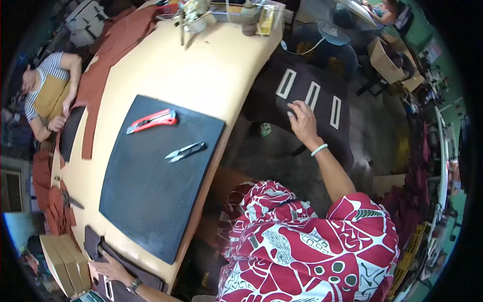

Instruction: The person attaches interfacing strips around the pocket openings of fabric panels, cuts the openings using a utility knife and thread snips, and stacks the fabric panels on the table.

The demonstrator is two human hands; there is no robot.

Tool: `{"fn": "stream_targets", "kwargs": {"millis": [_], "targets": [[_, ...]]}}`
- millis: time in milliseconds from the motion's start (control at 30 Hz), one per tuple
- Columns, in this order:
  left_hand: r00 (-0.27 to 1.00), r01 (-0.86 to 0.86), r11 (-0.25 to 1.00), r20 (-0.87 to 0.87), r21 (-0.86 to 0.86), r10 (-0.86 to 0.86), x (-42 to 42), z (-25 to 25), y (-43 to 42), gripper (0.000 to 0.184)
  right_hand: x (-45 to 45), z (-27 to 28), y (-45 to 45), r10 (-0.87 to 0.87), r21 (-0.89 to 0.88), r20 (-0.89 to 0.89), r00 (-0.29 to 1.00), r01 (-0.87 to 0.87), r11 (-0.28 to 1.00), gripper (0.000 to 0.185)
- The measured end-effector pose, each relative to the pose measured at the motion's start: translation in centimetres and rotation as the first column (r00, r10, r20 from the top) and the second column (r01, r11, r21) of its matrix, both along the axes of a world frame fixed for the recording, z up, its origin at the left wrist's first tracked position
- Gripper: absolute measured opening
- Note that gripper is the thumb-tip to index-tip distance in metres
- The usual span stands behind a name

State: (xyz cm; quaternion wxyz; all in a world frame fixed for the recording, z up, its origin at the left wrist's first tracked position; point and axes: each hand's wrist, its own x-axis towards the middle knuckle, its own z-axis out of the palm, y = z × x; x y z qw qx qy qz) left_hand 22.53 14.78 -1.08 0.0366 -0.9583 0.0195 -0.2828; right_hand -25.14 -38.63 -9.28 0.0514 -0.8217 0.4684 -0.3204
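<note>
My left hand [113,269] lies with fingers stretched out on a stack of dark fabric pieces [151,280] at the table's near left corner. A white rectangular frame [109,290] shows on the fabric just below that hand. My right hand [303,121] is over a dark cloth-covered surface [271,108] to the right of the table, its fingers apart and slightly bent. Around it are three pale, narrow rectangular frames: one farther left [286,83], one at the fingertips [312,95] and one to the right [335,112]. Whether the fingertips touch the middle frame I cannot tell.
A black cutting mat [151,201] on the table holds a red utility knife [152,121] and thread snips [185,151]. Opposite, a person [50,95] handles dark fabric beside brown material [100,85]. Scissors [73,200] and cardboard boxes [63,264] are at the left edge.
</note>
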Motion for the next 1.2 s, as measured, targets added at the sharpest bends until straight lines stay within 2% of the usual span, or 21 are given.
{"fn": "stream_targets", "kwargs": {"millis": [33, 100, 167, 200, 233, 300, 367, 400, 433, 500, 600, 700, 800, 900, 1000, 1100, 1200], "targets": [[0.987, 0.158, 0.976, 0.023, -0.148, -0.156, -1.9, 0.0, -2.6, 0.077, -2.0, -1.0, -0.5, -0.042, 0.015, -0.070, 0.997, 0.044, 0.999, 0.020], [0.972, 0.199, 0.975, -0.106, -0.095, -0.209, -5.0, -1.3, -7.4, 0.076, -6.6, -3.0, -4.3, -0.090, 0.024, -0.138, 0.986, 0.095, 0.995, 0.020], [0.948, 0.281, 0.960, -0.159, 0.001, -0.277, -12.4, 1.0, -16.2, 0.075, -10.7, -4.4, -8.1, -0.132, 0.078, -0.147, 0.980, 0.145, 0.986, 0.022], [0.894, 0.407, 0.911, -0.171, -0.069, -0.413, -13.6, -0.5, -17.7, 0.073, -12.5, -4.4, -8.1, -0.108, 0.078, -0.123, 0.987, 0.118, 0.990, 0.022], [0.860, 0.447, 0.887, -0.214, -0.119, -0.463, -16.9, 0.9, -21.4, 0.071, -13.7, -4.2, -8.6, -0.088, 0.171, -0.126, 0.988, 0.109, 0.979, 0.024], [0.787, 0.466, 0.840, -0.304, -0.279, -0.537, -19.1, 0.1, -25.0, 0.068, -14.3, -2.8, -8.5, 0.056, 0.172, -0.159, 0.986, -0.028, 0.985, 0.026], [0.768, 0.482, 0.858, -0.386, -0.178, -0.511, -19.2, -0.9, -26.4, 0.068, -13.8, -1.2, -7.5, 0.227, 0.312, -0.166, 0.960, -0.167, 0.935, 0.034], [0.759, 0.491, 0.862, -0.424, -0.128, -0.495, -19.1, -1.3, -26.9, 0.068, -14.0, -2.1, -7.2, 0.320, 0.295, -0.238, 0.917, -0.245, 0.923, 0.040], [0.787, 0.442, 0.881, -0.399, -0.167, -0.470, -18.7, -1.7, -26.7, 0.068, -13.7, -1.9, -6.9, 0.418, 0.350, -0.248, 0.874, -0.321, 0.880, 0.042], [0.779, 0.388, 0.892, -0.436, -0.230, -0.451, -18.3, -1.7, -26.2, 0.068, -13.5, -2.6, -6.9, 0.487, 0.353, -0.320, 0.813, -0.375, 0.857, 0.037], [0.777, 0.398, 0.880, -0.414, -0.259, -0.474, -18.0, -2.1, -25.7, 0.069, -13.4, -2.5, -7.7, 0.513, 0.463, -0.355, 0.782, -0.329, 0.823, 0.026], [0.788, 0.367, 0.885, -0.410, -0.285, -0.459, -17.7, -2.1, -25.6, 0.069, -12.9, -2.5, -8.2, 0.650, 0.578, -0.436, 0.622, -0.360, 0.732, 0.021], [0.789, 0.383, 0.876, -0.390, -0.292, -0.475, -17.6, -2.5, -25.4, 0.068, -12.8, -2.1, -8.1, 0.656, 0.460, -0.420, 0.627, -0.476, 0.749, 0.024], [0.774, 0.398, 0.863, -0.391, -0.310, -0.498, -17.5, -2.5, -25.2, 0.067, -13.1, -2.2, -7.8, 0.667, 0.420, -0.366, 0.649, -0.524, 0.741, 0.023], [0.763, 0.411, 0.849, -0.384, -0.332, -0.520, -17.5, -2.6, -25.2, 0.066, -13.1, -1.8, -6.8, 0.621, 0.339, -0.292, 0.727, -0.528, 0.778, 0.024], [0.761, 0.411, 0.846, -0.382, -0.341, -0.524, -17.6, -2.7, -25.3, 0.065, -12.5, -2.4, -6.6, 0.567, 0.249, -0.312, 0.762, -0.511, 0.823, 0.026], [0.757, 0.421, 0.839, -0.376, -0.345, -0.535, -17.6, -2.5, -25.3, 0.064, -12.7, -3.1, -7.4, 0.584, 0.498, -0.413, 0.699, -0.364, 0.787, 0.024]]}}
